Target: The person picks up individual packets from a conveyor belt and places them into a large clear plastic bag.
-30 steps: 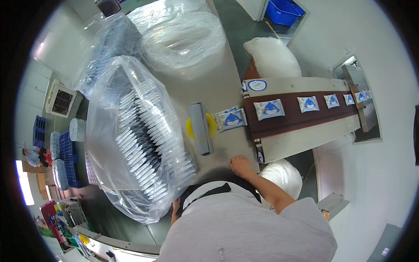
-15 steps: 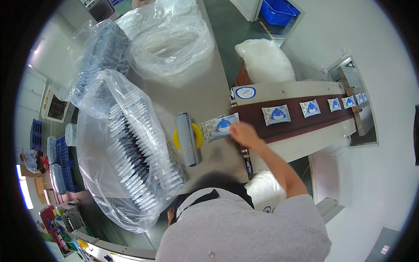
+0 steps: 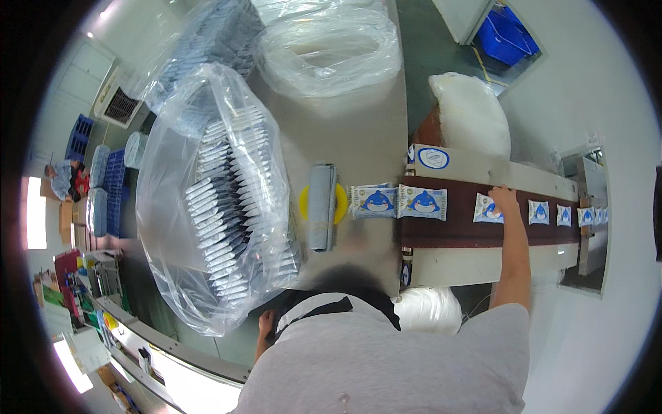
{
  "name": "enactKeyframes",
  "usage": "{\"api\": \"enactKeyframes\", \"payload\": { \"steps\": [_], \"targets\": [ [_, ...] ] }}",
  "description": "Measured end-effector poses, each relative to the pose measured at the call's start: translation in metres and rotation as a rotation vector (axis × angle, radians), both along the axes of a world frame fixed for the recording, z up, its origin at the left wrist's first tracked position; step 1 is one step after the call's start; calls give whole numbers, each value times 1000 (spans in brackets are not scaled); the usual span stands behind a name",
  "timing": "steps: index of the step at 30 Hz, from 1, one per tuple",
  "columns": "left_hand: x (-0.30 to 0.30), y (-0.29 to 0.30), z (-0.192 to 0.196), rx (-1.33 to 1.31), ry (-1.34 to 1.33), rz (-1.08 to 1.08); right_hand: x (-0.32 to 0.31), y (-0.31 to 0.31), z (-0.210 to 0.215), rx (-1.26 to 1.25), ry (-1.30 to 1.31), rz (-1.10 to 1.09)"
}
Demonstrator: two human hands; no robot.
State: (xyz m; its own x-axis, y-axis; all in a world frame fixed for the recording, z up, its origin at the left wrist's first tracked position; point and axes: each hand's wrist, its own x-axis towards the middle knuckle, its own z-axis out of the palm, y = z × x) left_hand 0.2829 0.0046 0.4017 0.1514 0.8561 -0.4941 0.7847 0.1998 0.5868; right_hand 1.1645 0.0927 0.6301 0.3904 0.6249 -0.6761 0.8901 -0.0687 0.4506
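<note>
Fingers (image 3: 495, 192) of the right hand (image 3: 507, 201) are touching a blue-and-white packet (image 3: 485, 210) at three o'clock on a brown conveyor belt (image 3: 455, 232) (the view is hiding whether they are grasping it). At seven o'clock, the left hand (image 3: 265, 323) is hanging, its fingers' state unclear, near a clear bag (image 3: 163, 228) sitting at nine.

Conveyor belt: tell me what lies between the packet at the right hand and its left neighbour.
In the head view, the belt is bare between the packet and its left neighbour.
</note>
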Motion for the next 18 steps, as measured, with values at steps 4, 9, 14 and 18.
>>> {"api": "enactKeyframes", "payload": {
  "steps": [4,9,14,18],
  "targets": [
    [16,3,23,-69,71,43,-25,58,11,51,517,-51],
    [32,7,40,-213,35,253,-138,162,-3,183,1066,263],
    [39,25,43,-270,6,239,-216,185,-88,-50,985,71],
    [15,-5,27,-84,-24,297,-268,158,-79,-21,751,100]
  ]
}}
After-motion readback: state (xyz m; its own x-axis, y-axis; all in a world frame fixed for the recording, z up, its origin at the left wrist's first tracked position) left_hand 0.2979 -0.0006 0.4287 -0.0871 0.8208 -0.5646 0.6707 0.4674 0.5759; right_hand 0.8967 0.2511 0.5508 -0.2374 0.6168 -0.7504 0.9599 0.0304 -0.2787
